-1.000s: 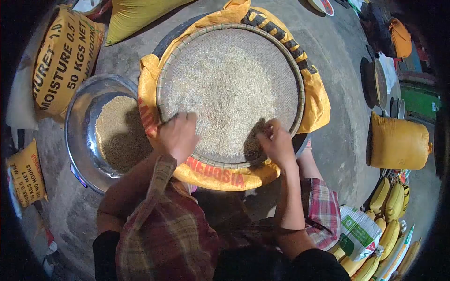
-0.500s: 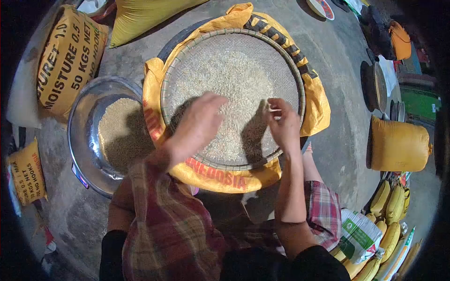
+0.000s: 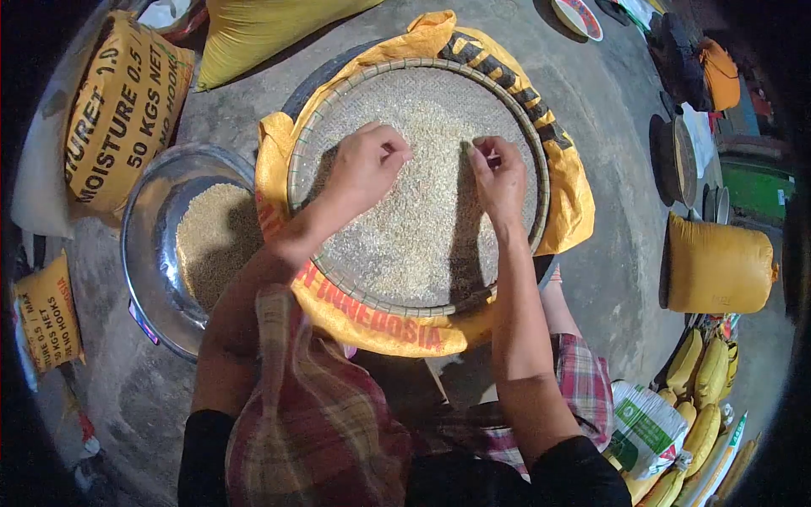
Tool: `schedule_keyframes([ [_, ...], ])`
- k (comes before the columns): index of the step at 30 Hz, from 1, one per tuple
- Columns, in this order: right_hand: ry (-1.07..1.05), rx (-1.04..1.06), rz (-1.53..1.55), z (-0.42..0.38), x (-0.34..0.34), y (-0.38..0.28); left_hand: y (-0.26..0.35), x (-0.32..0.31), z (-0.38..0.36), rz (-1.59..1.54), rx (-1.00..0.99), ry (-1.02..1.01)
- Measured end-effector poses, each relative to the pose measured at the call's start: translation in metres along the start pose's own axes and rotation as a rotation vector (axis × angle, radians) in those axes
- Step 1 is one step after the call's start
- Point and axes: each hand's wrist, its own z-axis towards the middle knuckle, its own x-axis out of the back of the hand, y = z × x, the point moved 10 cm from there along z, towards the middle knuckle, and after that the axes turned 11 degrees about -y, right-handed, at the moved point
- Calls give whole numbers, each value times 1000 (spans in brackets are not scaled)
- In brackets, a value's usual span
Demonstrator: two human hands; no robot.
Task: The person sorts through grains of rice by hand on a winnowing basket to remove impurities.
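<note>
Grain (image 3: pixel 418 220), pale and loose: spread across a round woven tray (image 3: pixel 544 182), thickest through the middle, thinner toward the rim, with weave showing at the far side. Lies below both hands and in the band between them.

Left hand (image 3: pixel 372 165): over the left part of the tray, fingers curled, thumb and forefinger drawn together at the tips. Tips point inward, over the grain's middle band. Whether a kernel is pinched there cannot be told.

Right hand (image 3: pixel 500 177): over the right part, fingers bent, thumb close to the forefinger, narrow spacing. Grain lies beneath and to the inner side of the fingertips; whether the tips meet or hold anything cannot be told. Its dark shadow falls on the grain. The two hands are apart, grain visible between.

Orange sack (image 3: pixel 568 207), printed in red and black: beneath the tray, showing around much of its rim.

Metal basin (image 3: pixel 139 253): on the floor (image 3: pixel 608 287), just beside the sack on the left; holds a heap of tan grain (image 3: pixel 207 220), partly shaded.

Large printed sack (image 3: pixel 127 118): beyond the basin, upper left. Yellow sack (image 3: pixel 270 38): top, left of centre. Small printed sack (image 3: pixel 48 317): far left. Full bag (image 3: pixel 718 264), yellow-orange: on the floor, right. Checked cloth (image 3: pixel 321 414): over the person's lap.
</note>
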Motion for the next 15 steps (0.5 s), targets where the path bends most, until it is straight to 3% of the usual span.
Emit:
schedule_keyframes([
  [1,8,23,12,5,-1,-1,-8,-1,0,0,0,-4],
  [3,8,57,-7,18,-10,-3,-46,-14,2,-477,121,-90],
  [7,-22,124,-130,30,-27,-3,-53,-9,-3,-810,169,-93],
  [12,-26,78,-60,24,-3,6,-57,-8,-17,-813,236,-136],
  [15,-168,-49,10,18,8,8,-62,-8,-32,-757,249,-155],
])
